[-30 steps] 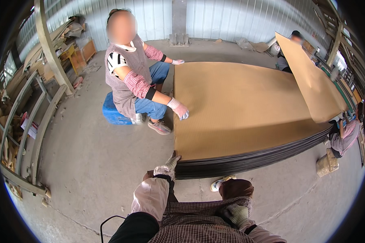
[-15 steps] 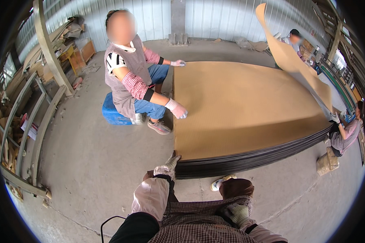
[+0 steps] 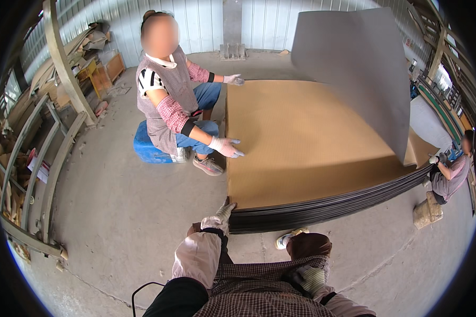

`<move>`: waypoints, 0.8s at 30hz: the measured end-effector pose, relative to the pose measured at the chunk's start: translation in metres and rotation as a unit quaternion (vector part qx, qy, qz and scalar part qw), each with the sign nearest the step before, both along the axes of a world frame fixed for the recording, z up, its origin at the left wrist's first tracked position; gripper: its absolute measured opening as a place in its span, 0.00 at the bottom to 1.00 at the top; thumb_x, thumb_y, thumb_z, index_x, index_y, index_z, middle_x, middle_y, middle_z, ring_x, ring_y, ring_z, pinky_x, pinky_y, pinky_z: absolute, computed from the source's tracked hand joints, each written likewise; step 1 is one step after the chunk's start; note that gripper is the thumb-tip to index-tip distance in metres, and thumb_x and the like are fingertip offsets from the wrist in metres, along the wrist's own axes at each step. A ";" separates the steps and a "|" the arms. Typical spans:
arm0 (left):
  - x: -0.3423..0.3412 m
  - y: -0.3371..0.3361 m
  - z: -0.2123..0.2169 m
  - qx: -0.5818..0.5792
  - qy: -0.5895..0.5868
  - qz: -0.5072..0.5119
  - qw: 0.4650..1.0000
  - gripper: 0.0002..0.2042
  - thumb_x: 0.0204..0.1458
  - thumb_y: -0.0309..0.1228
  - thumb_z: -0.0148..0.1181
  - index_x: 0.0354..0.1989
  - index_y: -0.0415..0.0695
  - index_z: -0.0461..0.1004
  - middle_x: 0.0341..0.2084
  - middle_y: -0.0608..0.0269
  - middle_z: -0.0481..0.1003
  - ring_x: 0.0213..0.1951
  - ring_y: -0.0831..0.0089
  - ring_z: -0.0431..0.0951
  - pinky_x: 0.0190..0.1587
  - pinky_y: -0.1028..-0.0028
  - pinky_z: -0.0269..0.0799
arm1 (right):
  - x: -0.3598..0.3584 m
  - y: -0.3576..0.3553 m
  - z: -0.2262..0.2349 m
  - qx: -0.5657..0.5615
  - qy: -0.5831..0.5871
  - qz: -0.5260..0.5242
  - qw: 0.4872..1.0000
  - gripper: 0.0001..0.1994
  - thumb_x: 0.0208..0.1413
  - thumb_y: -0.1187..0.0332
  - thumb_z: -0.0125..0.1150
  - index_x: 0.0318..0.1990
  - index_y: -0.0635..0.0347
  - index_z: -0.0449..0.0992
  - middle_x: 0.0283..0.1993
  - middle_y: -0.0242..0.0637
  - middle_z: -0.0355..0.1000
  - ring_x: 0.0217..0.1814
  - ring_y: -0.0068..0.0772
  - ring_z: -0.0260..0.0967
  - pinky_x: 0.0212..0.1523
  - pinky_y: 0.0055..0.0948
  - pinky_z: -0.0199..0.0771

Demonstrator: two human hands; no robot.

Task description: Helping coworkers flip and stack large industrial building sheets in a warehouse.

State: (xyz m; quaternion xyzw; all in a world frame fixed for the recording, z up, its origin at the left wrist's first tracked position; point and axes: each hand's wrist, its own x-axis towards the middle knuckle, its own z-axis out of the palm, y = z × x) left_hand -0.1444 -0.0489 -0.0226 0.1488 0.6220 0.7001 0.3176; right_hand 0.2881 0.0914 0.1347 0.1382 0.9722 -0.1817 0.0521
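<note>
Now my gloved left hand (image 3: 223,212) rests open against the corner of the veneer stack (image 3: 312,153). My right hand (image 3: 308,279) lies on my lap; its grip I cannot tell.

Left hand (image 3: 223,212), gloved, touches near corner of sheet stack (image 3: 322,211); right hand (image 3: 308,278), gloved, rests against own lap. Seated co-worker (image 3: 170,105) presses top brown sheet (image 3: 307,137). Grey sheet (image 3: 354,68) lifted at the far side.

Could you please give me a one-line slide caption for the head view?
Left hand touches the sheet stack corner; a big sheet hangs lifted above it.
</note>
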 end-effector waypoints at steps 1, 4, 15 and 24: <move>-0.002 -0.001 -0.004 0.008 -0.001 0.001 1.000 0.37 0.51 0.34 0.61 0.68 0.40 0.50 0.61 0.58 0.62 0.62 0.67 0.58 0.63 0.75 0.49 | 0.000 0.000 0.000 -0.001 0.005 0.003 1.000 0.17 0.51 0.50 0.55 0.35 0.55 0.77 0.33 0.39 0.74 0.36 0.43 0.73 0.34 0.42 0.74; -0.005 -0.001 -0.015 0.024 -0.014 0.003 1.000 0.37 0.51 0.34 0.61 0.68 0.40 0.50 0.61 0.58 0.62 0.63 0.67 0.58 0.63 0.75 0.49 | -0.001 0.000 0.001 0.003 0.005 0.005 1.000 0.17 0.52 0.51 0.55 0.35 0.55 0.77 0.33 0.39 0.74 0.35 0.43 0.73 0.33 0.42 0.73; 0.003 0.001 -0.004 0.003 -0.028 0.046 0.999 0.33 0.53 0.34 0.60 0.66 0.39 0.55 0.58 0.56 0.66 0.59 0.66 0.63 0.61 0.73 0.55 | 0.000 0.002 0.001 0.008 0.013 0.007 1.000 0.17 0.50 0.51 0.55 0.33 0.55 0.76 0.31 0.39 0.73 0.33 0.44 0.73 0.31 0.43 0.73; 0.001 0.006 -0.011 0.060 -0.089 0.027 0.994 0.32 0.53 0.34 0.59 0.65 0.39 0.56 0.57 0.57 0.68 0.56 0.65 0.67 0.59 0.72 0.58 | 0.001 0.004 0.004 0.007 0.006 -0.002 1.000 0.16 0.50 0.51 0.55 0.32 0.55 0.75 0.30 0.39 0.73 0.33 0.44 0.72 0.30 0.43 0.73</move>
